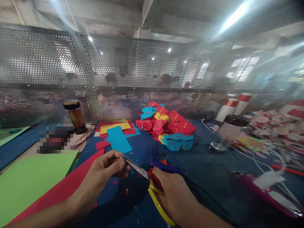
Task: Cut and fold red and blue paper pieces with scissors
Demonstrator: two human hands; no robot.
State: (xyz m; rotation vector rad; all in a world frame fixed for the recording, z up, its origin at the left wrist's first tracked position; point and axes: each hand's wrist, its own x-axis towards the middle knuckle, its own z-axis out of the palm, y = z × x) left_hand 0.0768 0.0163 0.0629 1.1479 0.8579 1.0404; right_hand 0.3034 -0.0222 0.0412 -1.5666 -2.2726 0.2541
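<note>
My right hand is closed around the yellow and red handles of a pair of scissors, whose blades point up and left. The blade tips lie at the fingertips of my left hand. Those fingers are pinched together, and what is between them, if anything, is too small or hidden to make out. Just beyond my left hand lies a blue paper rectangle on yellow and red paper sheets. A blue glue gun rests behind my right hand, partly covered by it.
Folded red, blue and yellow paper pieces with dots form a pile at the back. A clear jar stands right, a dark-lidded brown jar left. Green sheets, a purple device and white cables flank the blue table. Perforated metal screens the back.
</note>
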